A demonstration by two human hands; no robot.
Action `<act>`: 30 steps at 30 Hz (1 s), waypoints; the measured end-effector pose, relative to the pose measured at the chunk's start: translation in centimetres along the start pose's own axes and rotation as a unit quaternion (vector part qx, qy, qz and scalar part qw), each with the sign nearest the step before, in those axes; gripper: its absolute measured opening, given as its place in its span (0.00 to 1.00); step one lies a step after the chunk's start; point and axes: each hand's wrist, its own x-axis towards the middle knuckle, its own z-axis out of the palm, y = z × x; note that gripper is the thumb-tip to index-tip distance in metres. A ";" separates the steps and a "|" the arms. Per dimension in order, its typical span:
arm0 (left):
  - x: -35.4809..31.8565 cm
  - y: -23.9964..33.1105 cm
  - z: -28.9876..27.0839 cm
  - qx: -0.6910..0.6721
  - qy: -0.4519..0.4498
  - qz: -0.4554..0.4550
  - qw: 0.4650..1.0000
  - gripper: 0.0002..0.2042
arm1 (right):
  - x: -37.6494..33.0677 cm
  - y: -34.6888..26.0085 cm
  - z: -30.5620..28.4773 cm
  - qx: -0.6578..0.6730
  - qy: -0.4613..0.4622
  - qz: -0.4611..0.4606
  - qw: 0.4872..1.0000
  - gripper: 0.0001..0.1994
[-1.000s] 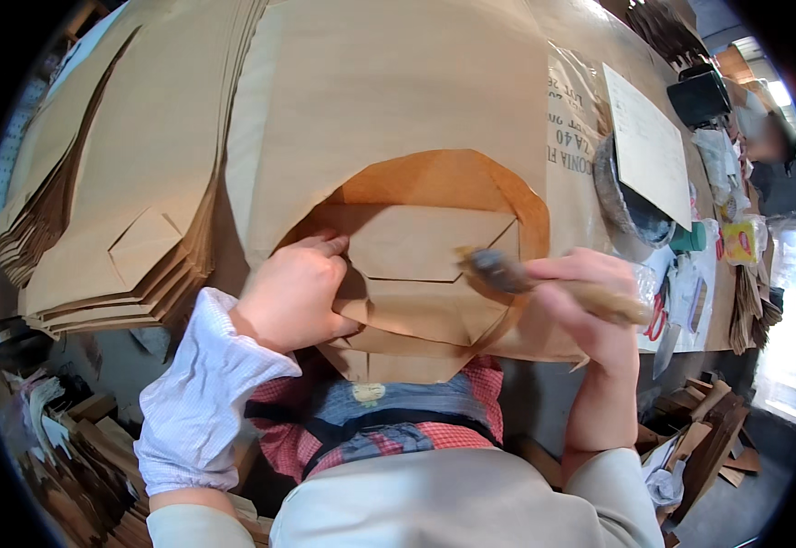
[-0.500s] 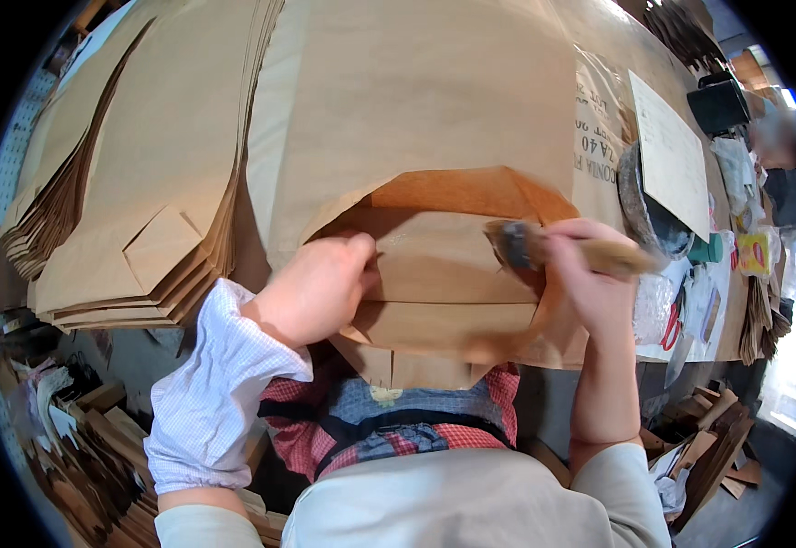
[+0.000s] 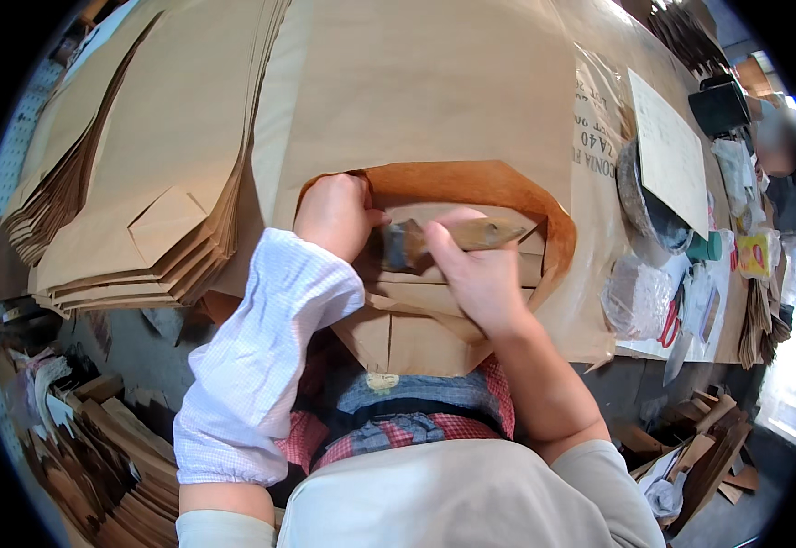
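A large brown paper bag (image 3: 425, 110) lies in front of me with its near end spread into a wide, folded mouth. My left hand (image 3: 334, 215) is closed on the far left edge of that mouth, its fingertips partly hidden. Inside the opening, my right hand (image 3: 480, 274) grips a flat brush (image 3: 489, 232) by its wooden handle. The brush's dark head points left, close to my left fingers and over the bag's inner folds. Near my body, a creased flap hangs at the table's front edge.
Stacked brown paper bags (image 3: 156, 164) lie at the left. On the right are a dark bowl (image 3: 631, 187) partly under a white sheet (image 3: 667, 151), a clear plastic bundle (image 3: 637, 297), red-handled scissors (image 3: 670, 320) and a knife (image 3: 676, 356). A blurred person (image 3: 781, 142) is at far right.
My right hand has carried the brush leftward across the bag's mouth. My left hand has shifted farther away along the opening's edge.
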 end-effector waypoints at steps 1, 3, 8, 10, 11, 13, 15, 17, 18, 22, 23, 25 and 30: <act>0.1 0.1 0.2 0.001 -0.003 -0.007 1.000 0.13 | -0.2 -0.7 -1.2 -0.078 0.012 0.059 0.995 0.07; -0.1 0.3 0.1 0.003 0.005 -0.002 1.000 0.14 | -1.2 -0.9 -4.1 -0.119 0.048 0.006 0.992 0.08; -0.9 1.4 0.8 0.162 0.101 0.124 0.974 0.09 | -2.6 -1.0 -9.4 -0.414 0.084 -0.059 0.905 0.08; -1.4 2.4 1.3 0.238 0.128 0.184 0.945 0.05 | -2.1 -1.9 -9.9 -0.491 0.047 -0.082 0.866 0.09; -1.7 3.2 1.2 0.265 0.111 0.206 0.935 0.04 | -2.0 -2.6 -10.3 -0.353 0.048 -0.032 0.934 0.10; -1.9 4.0 1.2 0.311 0.082 0.236 0.917 0.03 | -1.9 -3.9 -10.9 -0.052 0.044 0.064 0.996 0.13; -1.8 4.5 1.5 0.319 0.070 0.237 0.915 0.03 | 0.3 -1.8 -10.5 0.190 0.149 -0.040 0.970 0.16; -2.0 4.6 1.5 0.324 0.061 0.228 0.916 0.03 | 3.5 3.0 -10.8 0.348 0.156 -0.090 0.920 0.20; -1.9 4.8 1.7 0.319 0.059 0.225 0.919 0.03 | 4.6 5.8 -10.1 0.380 0.146 -0.086 0.909 0.20; -1.9 4.6 1.6 0.292 0.041 0.246 0.923 0.02 | 4.7 8.7 -4.2 0.617 -0.065 -0.048 0.782 0.20; -2.0 4.7 0.9 0.198 0.032 0.345 0.917 0.03 | 4.7 8.5 -4.4 0.626 -0.052 -0.020 0.778 0.20; -2.5 3.6 -0.2 -0.001 0.056 0.407 0.912 0.07 | 4.7 7.9 -5.2 0.642 -0.023 0.034 0.766 0.20; -3.2 -4.7 0.4 0.116 0.132 0.078 0.981 0.26 | 4.8 8.2 -4.6 0.635 -0.080 0.012 0.768 0.20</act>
